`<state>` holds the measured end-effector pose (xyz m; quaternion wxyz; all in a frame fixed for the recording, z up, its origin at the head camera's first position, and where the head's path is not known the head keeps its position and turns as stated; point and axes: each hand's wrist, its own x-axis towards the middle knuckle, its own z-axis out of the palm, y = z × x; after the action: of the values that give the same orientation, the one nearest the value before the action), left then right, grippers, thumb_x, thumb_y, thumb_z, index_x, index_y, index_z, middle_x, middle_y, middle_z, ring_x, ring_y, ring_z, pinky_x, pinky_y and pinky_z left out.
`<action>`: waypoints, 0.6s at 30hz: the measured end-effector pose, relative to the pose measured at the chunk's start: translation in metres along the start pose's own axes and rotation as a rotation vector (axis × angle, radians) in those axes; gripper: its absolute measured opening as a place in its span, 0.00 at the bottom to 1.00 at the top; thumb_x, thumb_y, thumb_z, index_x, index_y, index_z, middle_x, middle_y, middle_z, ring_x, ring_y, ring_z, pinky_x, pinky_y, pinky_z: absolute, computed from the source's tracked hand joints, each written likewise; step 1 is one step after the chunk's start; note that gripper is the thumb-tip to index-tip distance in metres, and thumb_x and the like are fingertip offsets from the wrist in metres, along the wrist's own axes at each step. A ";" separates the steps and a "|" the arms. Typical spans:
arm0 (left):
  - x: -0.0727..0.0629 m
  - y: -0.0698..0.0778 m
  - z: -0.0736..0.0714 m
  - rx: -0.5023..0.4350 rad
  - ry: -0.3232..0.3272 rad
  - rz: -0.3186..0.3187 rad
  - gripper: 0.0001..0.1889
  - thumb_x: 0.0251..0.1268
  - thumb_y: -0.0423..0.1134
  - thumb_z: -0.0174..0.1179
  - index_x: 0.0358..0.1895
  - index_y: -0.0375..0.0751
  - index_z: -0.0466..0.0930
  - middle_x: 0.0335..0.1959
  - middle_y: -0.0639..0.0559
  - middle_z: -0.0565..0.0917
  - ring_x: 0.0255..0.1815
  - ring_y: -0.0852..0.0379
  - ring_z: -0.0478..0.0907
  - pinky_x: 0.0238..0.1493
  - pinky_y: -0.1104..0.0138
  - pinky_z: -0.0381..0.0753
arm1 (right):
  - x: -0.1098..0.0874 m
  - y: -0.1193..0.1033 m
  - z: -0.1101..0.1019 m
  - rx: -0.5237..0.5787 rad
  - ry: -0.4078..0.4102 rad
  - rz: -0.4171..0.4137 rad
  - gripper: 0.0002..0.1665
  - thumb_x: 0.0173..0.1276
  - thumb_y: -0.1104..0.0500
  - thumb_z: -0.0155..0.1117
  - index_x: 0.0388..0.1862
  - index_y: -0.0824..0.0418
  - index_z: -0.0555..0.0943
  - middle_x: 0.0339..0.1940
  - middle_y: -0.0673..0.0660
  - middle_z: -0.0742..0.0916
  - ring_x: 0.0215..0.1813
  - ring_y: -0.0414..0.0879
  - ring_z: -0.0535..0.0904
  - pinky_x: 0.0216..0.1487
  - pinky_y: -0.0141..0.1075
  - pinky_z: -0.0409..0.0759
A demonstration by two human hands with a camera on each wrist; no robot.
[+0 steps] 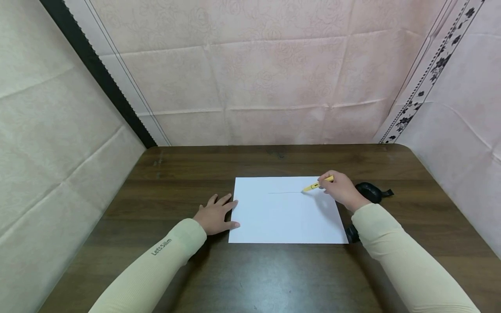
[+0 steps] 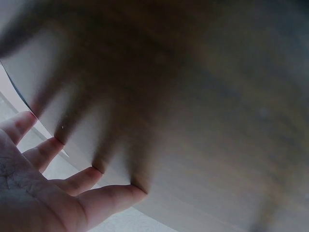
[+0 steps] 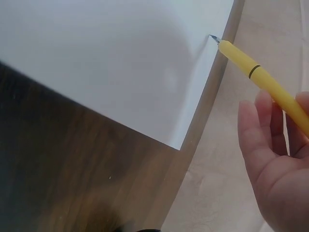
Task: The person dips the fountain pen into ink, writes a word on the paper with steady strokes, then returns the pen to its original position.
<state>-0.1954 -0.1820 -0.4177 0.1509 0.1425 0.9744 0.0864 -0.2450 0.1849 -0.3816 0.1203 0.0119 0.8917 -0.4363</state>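
A white sheet of paper lies on the brown table, with one thin, nearly level line drawn across its upper part. My right hand pinches a yellow fountain pen over the sheet's upper right. In the right wrist view, the metal nib of the fountain pen meets the paper. My left hand rests at the sheet's left edge, fingers spread, with thumb and forefinger overlapping the paper. The left wrist view shows the fingertips of the left hand pressing on the surface.
Brown wood of the table surrounds the sheet. Pale patterned cloth hangs behind the table and on both sides. A black rounded device with a strap sits at my right wrist.
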 end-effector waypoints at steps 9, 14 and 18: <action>-0.001 0.000 -0.001 -0.007 -0.003 0.002 0.40 0.63 0.63 0.57 0.75 0.55 0.58 0.78 0.50 0.53 0.76 0.33 0.46 0.60 0.29 0.56 | 0.001 0.002 -0.001 0.001 0.008 -0.002 0.18 0.75 0.55 0.49 0.54 0.67 0.74 0.56 0.69 0.80 0.53 0.59 0.77 0.55 0.50 0.76; -0.001 0.000 -0.001 -0.003 0.001 -0.001 0.40 0.62 0.63 0.57 0.75 0.55 0.58 0.78 0.49 0.54 0.76 0.32 0.46 0.60 0.29 0.57 | -0.001 -0.001 0.000 0.020 0.007 -0.010 0.18 0.76 0.56 0.48 0.54 0.67 0.74 0.56 0.69 0.79 0.54 0.60 0.77 0.56 0.50 0.76; -0.001 0.001 -0.001 -0.002 0.000 -0.003 0.40 0.62 0.63 0.57 0.75 0.55 0.58 0.78 0.49 0.54 0.75 0.32 0.47 0.60 0.29 0.57 | 0.000 -0.003 0.000 0.065 0.029 -0.043 0.17 0.77 0.57 0.47 0.54 0.67 0.73 0.57 0.68 0.78 0.57 0.60 0.76 0.59 0.51 0.75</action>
<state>-0.1946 -0.1817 -0.4167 0.1509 0.1409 0.9745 0.0873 -0.2458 0.1832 -0.3789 0.0976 0.0027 0.8788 -0.4671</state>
